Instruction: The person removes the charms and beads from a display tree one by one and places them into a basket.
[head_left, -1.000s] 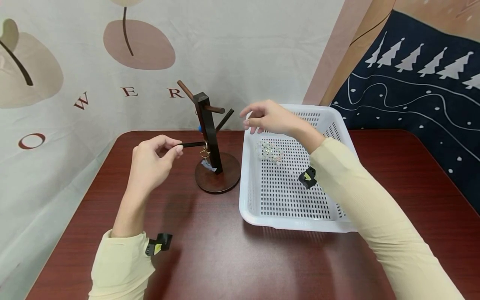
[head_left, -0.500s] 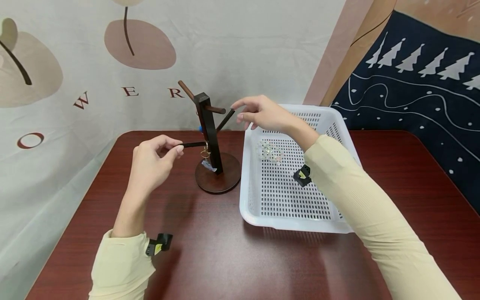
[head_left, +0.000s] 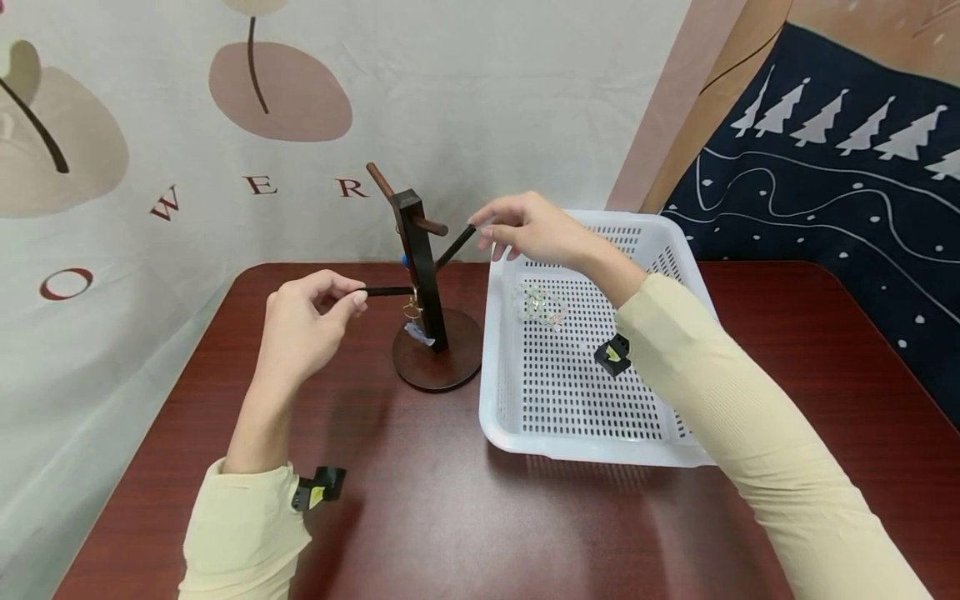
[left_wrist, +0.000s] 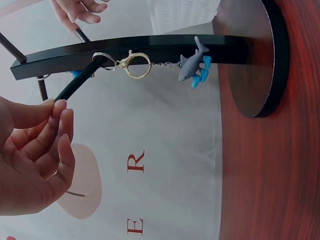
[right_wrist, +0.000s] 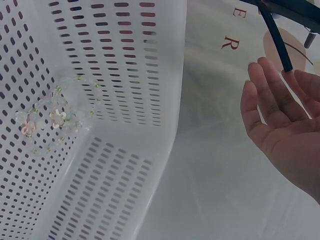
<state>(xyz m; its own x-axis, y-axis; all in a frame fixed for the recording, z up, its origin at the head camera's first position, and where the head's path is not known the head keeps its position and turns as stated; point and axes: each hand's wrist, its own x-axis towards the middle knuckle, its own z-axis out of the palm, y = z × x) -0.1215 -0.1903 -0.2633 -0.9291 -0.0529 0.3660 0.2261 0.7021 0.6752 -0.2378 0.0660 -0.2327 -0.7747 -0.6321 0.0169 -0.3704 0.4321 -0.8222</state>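
Observation:
A dark wooden display stand point(head_left: 424, 283) with several pegs and a round base stands on the table, its post leaning slightly. My left hand point(head_left: 303, 327) pinches the tip of its front-left peg point(left_wrist: 75, 86) between thumb and fingers. From that peg hangs a keychain point(left_wrist: 136, 65) with a gold clasp and a grey shark charm point(left_wrist: 191, 62) with blue parts. My right hand point(head_left: 536, 229) holds the end of the right-hand peg point(right_wrist: 276, 37) at thumb and index finger, the other fingers spread. Behind the post a small blue item point(left_wrist: 76, 73) shows, mostly hidden.
A white perforated basket point(head_left: 592, 450) stands right of the stand, below my right forearm. Inside it lies a clear beaded bracelet point(right_wrist: 57, 118) with small flowers. The reddish-brown table point(head_left: 420, 500) meets a printed cloth backdrop point(head_left: 480, 108) at the back.
My right hand has moved left from above the basket to the right peg's end. The stand's top has shifted slightly right and down. My left hand stays at its peg.

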